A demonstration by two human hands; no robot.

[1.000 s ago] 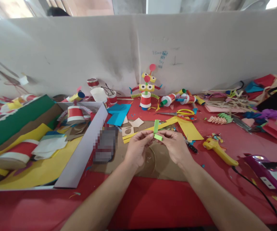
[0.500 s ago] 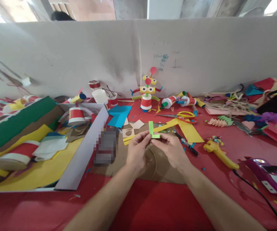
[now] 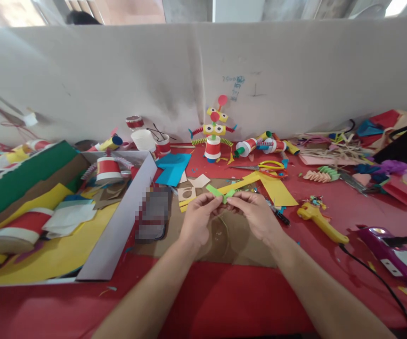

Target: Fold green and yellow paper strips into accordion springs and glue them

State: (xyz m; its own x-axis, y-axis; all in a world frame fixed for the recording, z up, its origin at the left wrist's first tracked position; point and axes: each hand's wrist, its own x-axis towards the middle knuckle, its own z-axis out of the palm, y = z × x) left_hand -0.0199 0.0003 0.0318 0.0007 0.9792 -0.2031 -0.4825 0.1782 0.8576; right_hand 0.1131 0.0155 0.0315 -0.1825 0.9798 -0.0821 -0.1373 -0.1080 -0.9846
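Note:
Both hands meet over a brown cardboard sheet on the red table. My left hand pinches a light green paper strip that angles up to the left. The fingertips of my right hand are closed on the strip's other arm, which points up to the right. Together the two arms make a shallow V, joined at a fold between my fingers. Part of the fold is hidden by the thumbs. Just behind the hands lie yellow paper strips and a white card with a cut-out.
An open box with paper and cup figures stands left, a phone beside it. Scissors, a finished cup figure and blue paper lie behind. On the right are a yellow glue gun and a purple power socket.
The green strip has turned from an upright L into a V, its long arm tipping left and the short arm rising right. My hands have drawn slightly closer together.

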